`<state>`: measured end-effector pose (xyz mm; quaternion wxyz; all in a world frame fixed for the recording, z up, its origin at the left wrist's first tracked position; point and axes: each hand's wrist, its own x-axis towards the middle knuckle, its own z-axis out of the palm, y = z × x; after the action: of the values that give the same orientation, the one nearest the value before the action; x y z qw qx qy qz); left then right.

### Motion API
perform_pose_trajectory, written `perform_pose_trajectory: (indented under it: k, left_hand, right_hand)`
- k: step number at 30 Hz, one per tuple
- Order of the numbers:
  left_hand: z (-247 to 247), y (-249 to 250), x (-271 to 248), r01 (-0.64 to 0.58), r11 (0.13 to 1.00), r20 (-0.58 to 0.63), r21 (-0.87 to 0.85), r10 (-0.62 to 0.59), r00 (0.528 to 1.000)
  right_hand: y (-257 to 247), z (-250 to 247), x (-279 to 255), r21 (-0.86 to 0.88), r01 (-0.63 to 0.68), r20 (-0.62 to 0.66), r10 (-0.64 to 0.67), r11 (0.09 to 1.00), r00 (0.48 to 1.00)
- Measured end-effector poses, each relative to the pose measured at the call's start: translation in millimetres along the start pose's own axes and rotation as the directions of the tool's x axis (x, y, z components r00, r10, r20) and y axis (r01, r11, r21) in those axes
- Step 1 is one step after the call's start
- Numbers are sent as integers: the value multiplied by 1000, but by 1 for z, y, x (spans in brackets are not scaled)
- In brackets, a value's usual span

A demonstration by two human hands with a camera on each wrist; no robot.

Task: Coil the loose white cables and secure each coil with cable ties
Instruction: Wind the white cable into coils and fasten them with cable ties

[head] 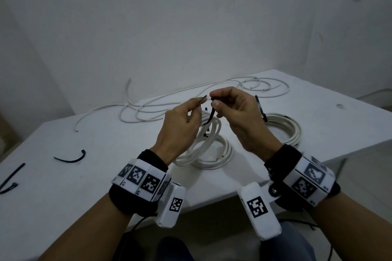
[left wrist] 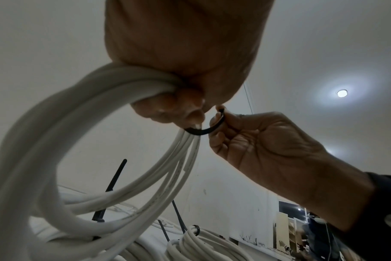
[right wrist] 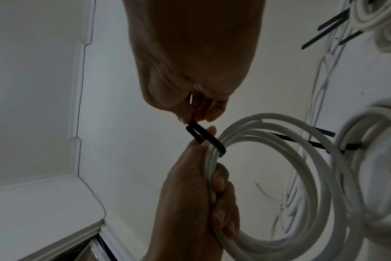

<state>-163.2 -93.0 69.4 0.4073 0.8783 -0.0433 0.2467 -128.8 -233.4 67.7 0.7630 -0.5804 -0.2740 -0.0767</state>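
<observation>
A white cable coil hangs above the worktop, its ring upright. The left hand grips its strands; a black cable tie loops round them. The right hand pinches the tie's ends. Two tied coils lie below.

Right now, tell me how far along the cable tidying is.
Done: one tied coil lies at the right of the table, a black tie on it. In hand: the left hand grips a second coil while the right hand pinches a black cable tie looped round it. Left: the loose white cable behind is uncoiled; spare ties wait.
</observation>
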Motion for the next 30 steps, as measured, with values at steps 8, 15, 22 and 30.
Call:
perform_pose_trajectory:
  k: [8,15,22,30]
  left_hand:
    - [-2,-1,2,23,997,-6,-68,-24,1000]
    - [-4,-3,2,65,979,-17,-193,-69,997]
    - [-5,0,-1,40,987,-31,-157,-45,999]
    - [-3,0,-9,-112,992,-44,53,114,992]
  right_hand:
    - [-8,-4,1,39,-19,92,16,999,996]
    - [-20,-7,-6,87,-56,216,36,995,976]
    - [-19,-4,-11,153,-80,128,61,985,990]
    - [-16,-5,-7,84,-94,86,87,992,992]
